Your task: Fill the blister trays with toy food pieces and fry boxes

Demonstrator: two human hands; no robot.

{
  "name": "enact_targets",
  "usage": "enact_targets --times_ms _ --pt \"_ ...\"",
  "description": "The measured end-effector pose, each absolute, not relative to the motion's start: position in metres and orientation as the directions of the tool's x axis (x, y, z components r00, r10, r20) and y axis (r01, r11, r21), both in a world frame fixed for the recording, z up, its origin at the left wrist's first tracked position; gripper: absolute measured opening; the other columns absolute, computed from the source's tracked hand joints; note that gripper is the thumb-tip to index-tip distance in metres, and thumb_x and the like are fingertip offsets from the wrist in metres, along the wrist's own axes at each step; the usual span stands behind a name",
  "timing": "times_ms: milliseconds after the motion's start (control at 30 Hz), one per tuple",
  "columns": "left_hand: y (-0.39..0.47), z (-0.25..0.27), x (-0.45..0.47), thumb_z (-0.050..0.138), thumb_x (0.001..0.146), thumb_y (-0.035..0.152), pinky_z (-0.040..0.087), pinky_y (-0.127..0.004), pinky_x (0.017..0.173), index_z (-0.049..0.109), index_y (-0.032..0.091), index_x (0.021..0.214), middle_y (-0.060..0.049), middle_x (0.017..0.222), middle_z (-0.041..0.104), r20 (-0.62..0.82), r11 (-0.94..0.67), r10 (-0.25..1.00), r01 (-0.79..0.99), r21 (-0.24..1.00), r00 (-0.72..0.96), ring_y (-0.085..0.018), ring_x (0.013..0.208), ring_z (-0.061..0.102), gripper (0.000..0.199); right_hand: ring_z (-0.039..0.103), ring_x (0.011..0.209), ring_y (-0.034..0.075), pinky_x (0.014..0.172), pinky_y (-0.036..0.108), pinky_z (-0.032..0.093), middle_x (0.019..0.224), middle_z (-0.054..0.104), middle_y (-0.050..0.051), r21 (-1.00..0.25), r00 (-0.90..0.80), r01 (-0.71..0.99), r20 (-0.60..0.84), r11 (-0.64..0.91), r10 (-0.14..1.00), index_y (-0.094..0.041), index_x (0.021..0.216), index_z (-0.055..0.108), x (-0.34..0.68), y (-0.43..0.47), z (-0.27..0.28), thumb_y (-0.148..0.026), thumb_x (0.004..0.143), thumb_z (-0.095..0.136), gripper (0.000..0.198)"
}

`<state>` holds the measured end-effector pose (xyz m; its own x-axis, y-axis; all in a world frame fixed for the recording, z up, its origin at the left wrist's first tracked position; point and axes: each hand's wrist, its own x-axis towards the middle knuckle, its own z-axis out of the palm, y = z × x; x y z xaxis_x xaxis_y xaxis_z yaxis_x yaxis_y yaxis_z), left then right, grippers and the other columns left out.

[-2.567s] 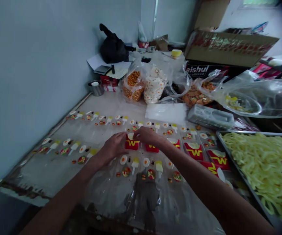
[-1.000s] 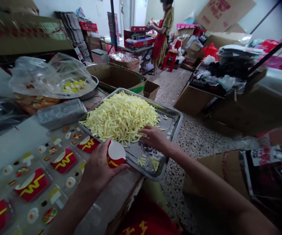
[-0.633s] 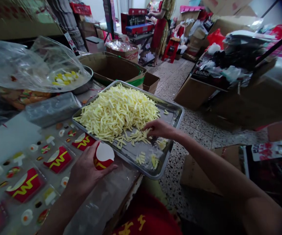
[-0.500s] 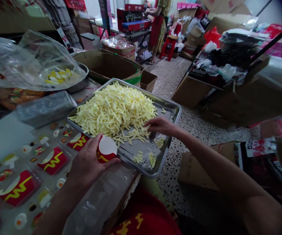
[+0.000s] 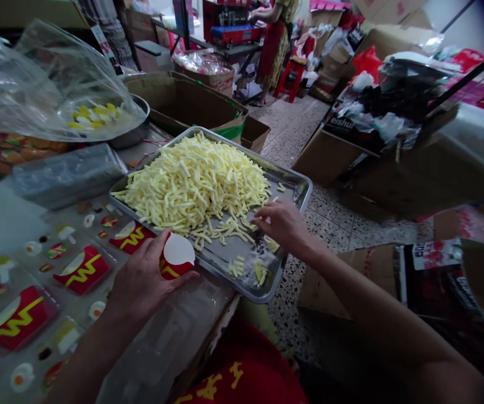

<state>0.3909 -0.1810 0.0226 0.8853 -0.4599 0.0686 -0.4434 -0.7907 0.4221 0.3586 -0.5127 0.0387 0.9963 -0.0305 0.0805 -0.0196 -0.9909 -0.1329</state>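
Note:
My left hand (image 5: 143,275) grips a small red french fry box (image 5: 176,255) with a white inside and a yellow zigzag, just off the near edge of a metal tray (image 5: 296,193). Heaped on that tray are pale yellow sticks like french fries (image 5: 199,182), with a few strewn at the pile's near side. Over the tray's right half is my right hand (image 5: 281,224), its fingers curled together beside the loose sticks. What its fingertips hold, if anything, is too small to make out.
Flat clear packs with red fry boxes (image 5: 82,269) and small toy-like foods cover the table at left. Behind them are a clear plastic case (image 5: 69,174) and a metal bowl (image 5: 141,109) under plastic film. Cardboard boxes (image 5: 183,104) surround the tray. A person (image 5: 275,39) stands far back.
My right hand has drawn slightly nearer to me, with its fingers more curled. My left hand still grips the fry box, and the view has shifted a little.

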Motion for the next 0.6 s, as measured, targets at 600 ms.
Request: enact_targets --times_ms 600 --pt "-0.196 0.028 0.384 0.071 0.068 0.079 0.050 -0.047 0.103 0.049 0.019 0.147 -0.015 0.137 0.061 0.121 -0.687 -0.534 -0.512 0.516 0.837 -0.036 0.122 0.062 0.101 0.059 0.082 0.019 0.077 0.031 0.042 0.085 0.070 0.004 -0.361 0.994 -0.095 0.020 -0.928 -0.110 -0.021 0.082 0.082 0.364 -0.528 0.023 -0.019 0.080 0.071 0.011"
